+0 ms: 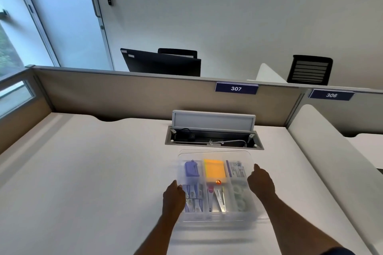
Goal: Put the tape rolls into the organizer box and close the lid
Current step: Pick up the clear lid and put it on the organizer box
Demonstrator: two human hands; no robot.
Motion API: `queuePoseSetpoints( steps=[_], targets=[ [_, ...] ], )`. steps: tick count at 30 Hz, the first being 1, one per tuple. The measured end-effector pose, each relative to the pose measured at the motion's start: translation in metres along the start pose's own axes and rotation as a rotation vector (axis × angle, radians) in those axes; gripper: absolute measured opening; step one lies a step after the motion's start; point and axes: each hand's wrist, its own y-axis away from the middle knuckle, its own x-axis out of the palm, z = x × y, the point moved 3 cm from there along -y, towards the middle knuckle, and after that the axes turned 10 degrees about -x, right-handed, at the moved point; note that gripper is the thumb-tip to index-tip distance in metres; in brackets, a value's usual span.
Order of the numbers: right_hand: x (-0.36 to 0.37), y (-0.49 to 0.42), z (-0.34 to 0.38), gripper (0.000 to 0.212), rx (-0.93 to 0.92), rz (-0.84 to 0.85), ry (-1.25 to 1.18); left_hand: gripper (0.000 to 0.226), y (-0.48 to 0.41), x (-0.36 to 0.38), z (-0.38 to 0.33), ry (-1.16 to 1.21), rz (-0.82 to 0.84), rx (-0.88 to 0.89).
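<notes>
Clear plastic fills the middle of the head view: the organizer box (215,220) sits on the white desk (83,172), just near of the open cable hatch (213,137). Its lid (215,154) is blurred, so I cannot tell whether it lies fully shut. Left hand (173,196) is curled against the box's left wall, fingers closed on the edge. Right hand (261,182) grips the right wall, thumb up toward the far corner. Inside, two tape rolls (239,196) lie in the near right compartment, one behind the other. Orange sticky notes (215,169) fill the far middle cell, a blue item (191,168) the far left. A fabric partition (145,95) stands behind, tagged 307.
</notes>
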Motion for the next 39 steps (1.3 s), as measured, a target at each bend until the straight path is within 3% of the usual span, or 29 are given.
queuePoseSetpoints(
  steps=[6, 9, 13, 18, 22, 30, 39],
  targets=[
    [0.003, 0.000, 0.000, 0.032, 0.009, -0.086, 0.067, 0.033, -0.001, 0.007, 0.003, 0.015, -0.032, 0.006],
    [0.009, -0.002, -0.006, 0.028, 0.047, -0.077, 0.052, 0.040, -0.001, 0.008, 0.001, 0.028, -0.027, -0.023],
    [0.009, 0.002, -0.003, 0.034, -0.080, -0.239, 0.056, 0.043, -0.004, 0.010, -0.002, 0.029, -0.039, -0.043],
    [0.016, -0.007, -0.017, 0.039, 0.028, -0.015, 0.007, 0.040, -0.009, 0.012, 0.000, -0.007, -0.086, -0.038],
    [0.022, -0.008, -0.025, 0.043, 0.045, 0.037, -0.054, 0.040, -0.011, 0.014, 0.005, -0.066, -0.132, -0.001],
    [0.035, -0.001, -0.043, 0.041, 0.090, -0.036, -0.228, 0.041, -0.005, 0.018, 0.008, -0.170, -0.254, 0.112],
    [0.039, -0.001, -0.048, 0.037, 0.037, -0.146, -0.200, 0.040, -0.006, 0.020, 0.011, -0.130, -0.310, 0.138]
  ],
)
